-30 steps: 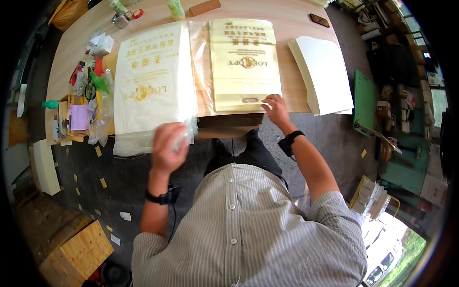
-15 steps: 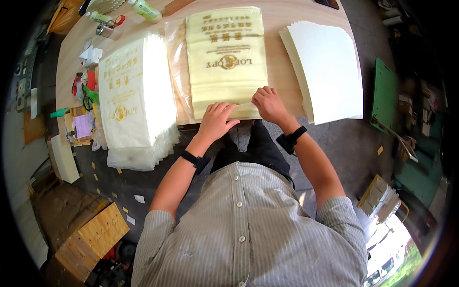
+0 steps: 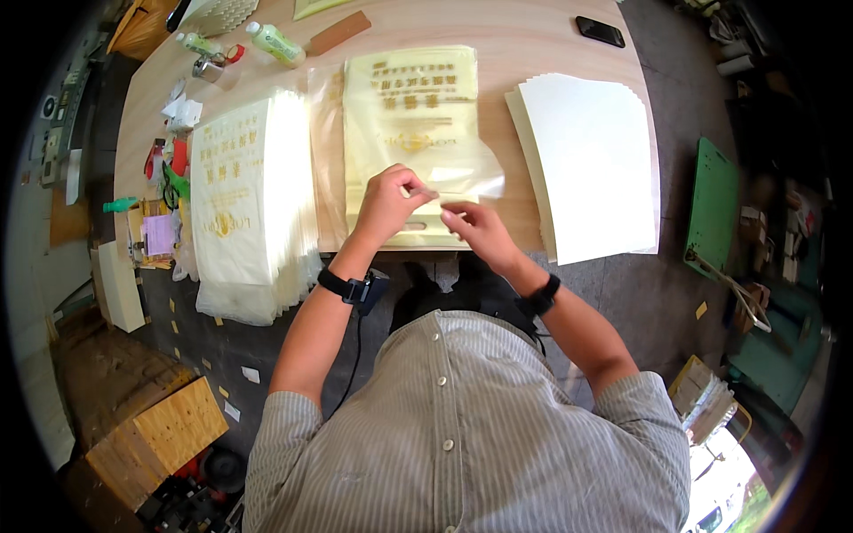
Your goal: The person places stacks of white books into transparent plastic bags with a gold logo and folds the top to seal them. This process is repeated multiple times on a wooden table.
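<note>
A pale yellow plastic bag [image 3: 409, 80] with gold print lies on a stack of such bags in front of me, its near end raised and bent over into a clear, shiny flap. My left hand [image 3: 388, 206] is above the near part, thumb and fingers pinched on the film's edge. Just right of it, my right hand [image 3: 482, 234] has its fingers curled together; what they hold, if anything, is too small to make out. An oblong handle slot [image 3: 410, 226] shows below the hands, near the table's front edge.
White paper sheets [image 3: 591, 169] are stacked at right. Printed bags [image 3: 233, 178] form a thick pile at left, overhanging the front edge. Bottles [image 3: 275, 44], a can [image 3: 208, 68], green-handled scissors [image 3: 176, 182] and a purple pad [image 3: 159, 234] lie further left. A phone [image 3: 600, 31] lies far right.
My hands have left the bag's near edge. The left is raised and now pinches the film, and the bag's near end has come up and folded over its print. The view has shifted slightly.
</note>
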